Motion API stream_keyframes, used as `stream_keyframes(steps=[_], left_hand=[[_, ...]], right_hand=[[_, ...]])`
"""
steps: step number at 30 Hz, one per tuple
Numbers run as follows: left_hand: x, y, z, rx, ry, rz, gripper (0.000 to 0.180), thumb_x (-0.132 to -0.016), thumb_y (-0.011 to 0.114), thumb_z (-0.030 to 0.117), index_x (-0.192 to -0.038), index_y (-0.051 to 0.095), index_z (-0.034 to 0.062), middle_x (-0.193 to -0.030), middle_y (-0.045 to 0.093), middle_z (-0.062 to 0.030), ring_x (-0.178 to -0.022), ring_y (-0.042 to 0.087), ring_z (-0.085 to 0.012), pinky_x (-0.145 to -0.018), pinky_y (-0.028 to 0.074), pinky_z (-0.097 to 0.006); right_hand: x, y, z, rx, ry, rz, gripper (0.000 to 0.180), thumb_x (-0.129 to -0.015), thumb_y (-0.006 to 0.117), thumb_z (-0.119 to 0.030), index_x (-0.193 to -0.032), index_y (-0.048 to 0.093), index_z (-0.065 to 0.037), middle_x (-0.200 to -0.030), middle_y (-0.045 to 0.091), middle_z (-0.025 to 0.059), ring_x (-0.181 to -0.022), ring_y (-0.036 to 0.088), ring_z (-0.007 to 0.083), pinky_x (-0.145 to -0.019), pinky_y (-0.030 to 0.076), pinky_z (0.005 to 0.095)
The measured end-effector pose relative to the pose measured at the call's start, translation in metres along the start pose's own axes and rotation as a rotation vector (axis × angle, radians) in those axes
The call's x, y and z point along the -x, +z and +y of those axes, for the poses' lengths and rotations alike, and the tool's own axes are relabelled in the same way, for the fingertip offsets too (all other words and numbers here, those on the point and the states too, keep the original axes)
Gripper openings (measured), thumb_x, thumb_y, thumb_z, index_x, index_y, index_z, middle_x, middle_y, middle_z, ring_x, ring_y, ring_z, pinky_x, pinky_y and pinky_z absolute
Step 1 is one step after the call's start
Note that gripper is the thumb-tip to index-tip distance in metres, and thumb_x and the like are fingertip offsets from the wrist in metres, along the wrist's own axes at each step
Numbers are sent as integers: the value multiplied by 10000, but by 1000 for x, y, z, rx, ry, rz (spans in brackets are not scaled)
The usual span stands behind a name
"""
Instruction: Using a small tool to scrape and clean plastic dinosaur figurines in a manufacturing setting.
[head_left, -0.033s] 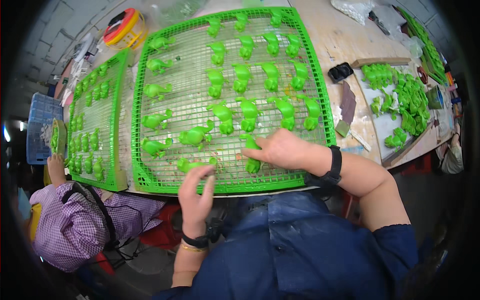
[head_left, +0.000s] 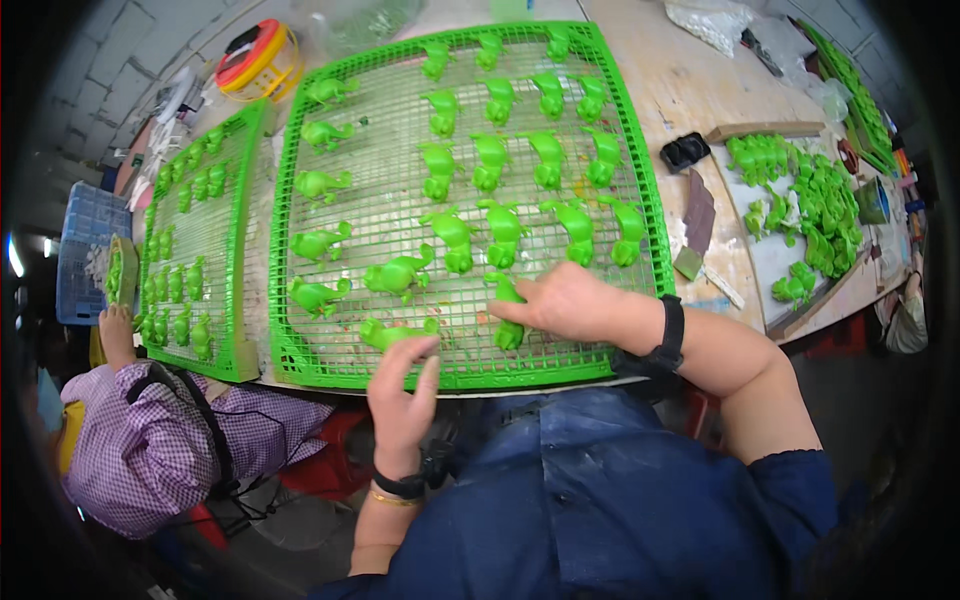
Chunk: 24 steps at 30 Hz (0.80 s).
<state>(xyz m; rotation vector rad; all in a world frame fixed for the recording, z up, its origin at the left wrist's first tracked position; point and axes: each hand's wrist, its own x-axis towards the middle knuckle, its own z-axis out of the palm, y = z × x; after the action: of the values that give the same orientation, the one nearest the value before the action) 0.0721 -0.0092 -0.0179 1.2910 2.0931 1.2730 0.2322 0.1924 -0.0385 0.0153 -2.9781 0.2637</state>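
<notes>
In front of me lies a large green mesh rack (head_left: 634,140) with rows of glossy bright green animal-shaped figures on it. My right hand (head_left: 578,305) is closed over the near part of the rack, its fingers on an upright green figure (head_left: 509,335). Just left of that, a figure with a curled tail (head_left: 385,335) lies on its side close to the front rim. My left hand (head_left: 403,385) hovers at this figure's near side, thumb and fingers apart, holding nothing. Whether its fingertips touch the figure I cannot tell.
To the left, a co-worker's hand (head_left: 117,335) is beside a smaller green rack (head_left: 243,310) of similar figures. A yellow and red bucket (head_left: 258,65) stands at the back left. On the right are a small black tray (head_left: 684,151) and a board with piled green pieces (head_left: 825,215).
</notes>
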Motion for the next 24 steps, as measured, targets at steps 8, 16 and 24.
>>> stream_keyframes(steps=[8,16,24], left_hand=[[14,13,10,76,3,33,226,-782,598,-35,-1005,623,-8,-916,627,-114,-802,615,-187,-724,489,-278],[7,41,18,541,-151,-240,557,-799,686,103,-1293,442,24,-1135,579,-134,-998,589,-197,-831,487,-306],[-11,35,14,788,-467,-200,295,-859,624,85,-1128,550,-10,-985,608,-83,-673,609,-128,-616,505,-249]], right_hand=[[0,-13,12,-120,-27,-63,366,-700,599,-163,-1064,568,-166,-717,570,62,-552,614,263,-459,471,389],[3,-43,-23,-454,200,-48,404,-695,686,-325,-1056,584,-177,-723,662,55,-632,646,271,-547,507,397],[9,-41,-22,-785,449,164,538,-722,743,-280,-1177,534,-81,-972,623,130,-842,634,257,-713,506,349]])
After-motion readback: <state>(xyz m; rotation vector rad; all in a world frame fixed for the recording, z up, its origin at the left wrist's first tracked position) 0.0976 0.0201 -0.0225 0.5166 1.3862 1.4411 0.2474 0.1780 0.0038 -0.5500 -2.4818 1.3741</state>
